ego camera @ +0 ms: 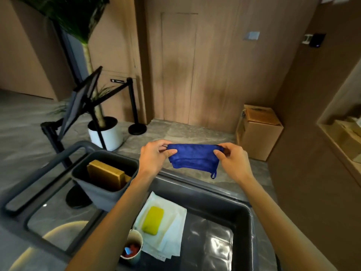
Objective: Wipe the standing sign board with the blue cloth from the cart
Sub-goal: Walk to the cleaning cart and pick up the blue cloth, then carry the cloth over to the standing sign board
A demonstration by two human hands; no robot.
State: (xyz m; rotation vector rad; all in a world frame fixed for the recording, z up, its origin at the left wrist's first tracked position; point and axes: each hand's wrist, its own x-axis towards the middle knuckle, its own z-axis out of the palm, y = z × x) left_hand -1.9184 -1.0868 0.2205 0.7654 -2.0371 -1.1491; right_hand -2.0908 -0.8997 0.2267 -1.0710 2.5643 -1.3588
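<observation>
The blue cloth point(193, 158) hangs folded between both hands, above the far edge of the dark cart tray point(242, 204). My left hand point(156, 155) pinches its left upper corner and my right hand point(229, 156) pinches its right upper corner. A small loop dangles from the cloth's lower right. The standing sign board point(80, 102), a tilted dark panel on a black stand, is at the left, beyond the cart and apart from both hands.
On the cart are a grey bin point(101, 184) holding a brown box, white cloths point(172, 218) with a yellow sponge point(153, 220), and a paper cup point(132, 247). A potted plant point(105, 133), a black stanchion point(134, 114) and a cardboard box point(259, 130) stand on the floor.
</observation>
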